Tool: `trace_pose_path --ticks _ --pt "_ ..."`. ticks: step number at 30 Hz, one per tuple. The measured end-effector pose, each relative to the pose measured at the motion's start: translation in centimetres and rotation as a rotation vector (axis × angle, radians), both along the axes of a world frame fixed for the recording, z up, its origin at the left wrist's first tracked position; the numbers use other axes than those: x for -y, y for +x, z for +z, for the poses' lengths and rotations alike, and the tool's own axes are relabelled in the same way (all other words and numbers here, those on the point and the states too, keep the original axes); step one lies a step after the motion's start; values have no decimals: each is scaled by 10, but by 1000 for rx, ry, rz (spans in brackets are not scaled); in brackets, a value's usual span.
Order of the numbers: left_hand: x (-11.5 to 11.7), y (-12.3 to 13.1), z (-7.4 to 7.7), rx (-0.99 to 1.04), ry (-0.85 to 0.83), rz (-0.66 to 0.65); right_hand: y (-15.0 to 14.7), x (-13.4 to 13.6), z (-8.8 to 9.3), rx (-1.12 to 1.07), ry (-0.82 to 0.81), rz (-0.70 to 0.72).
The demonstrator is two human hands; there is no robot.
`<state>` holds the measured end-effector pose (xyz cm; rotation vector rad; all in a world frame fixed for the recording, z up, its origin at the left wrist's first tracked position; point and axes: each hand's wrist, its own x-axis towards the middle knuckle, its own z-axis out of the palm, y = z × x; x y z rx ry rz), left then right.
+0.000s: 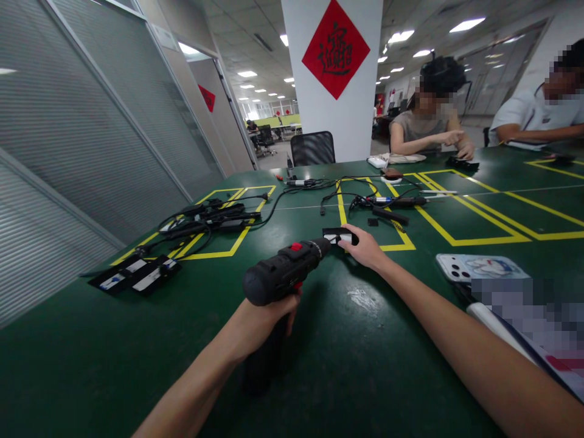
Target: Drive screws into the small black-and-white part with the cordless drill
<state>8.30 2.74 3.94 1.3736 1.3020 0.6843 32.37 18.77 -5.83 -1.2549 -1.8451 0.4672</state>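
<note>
My left hand [269,313] is wrapped round the grip of a black cordless drill [283,274] with a red switch, its nose pointing away from me. The drill's tip meets a small black part with a white label [336,236] lying on the green table [319,377]. My right hand [365,246] rests on that part's right end, fingers curled over it and holding it down.
Similar black labelled parts [137,274] lie at the left. Cables and power adapters [214,216] and hand tools [387,204] sit among yellow tape lines. A phone [479,267] lies at the right. Two other people [433,121] sit at the far side.
</note>
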Motion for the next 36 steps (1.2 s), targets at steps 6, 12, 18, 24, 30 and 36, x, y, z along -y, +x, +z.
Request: trace_pose_path --ticks 6,12,18,24,30,36 --pt "0 -3 0 -41 0 -4 -2 -3 0 -3 -17 25" --pt "-1 -5 -5 -15 -15 8 -3 -4 -3 -1 29 15" --pt "-1 -5 -5 -1 -12 -6 -3 -4 -2 9 34 19" --pt "-1 -3 -3 1 -13 12 -2 -2 0 18 18 21" --pt "-1 -5 -4 -13 5 2 -4 -2 -1 3 19 15" --pt "0 -4 -2 -16 -13 -4 -3 -3 -3 5 21 16"
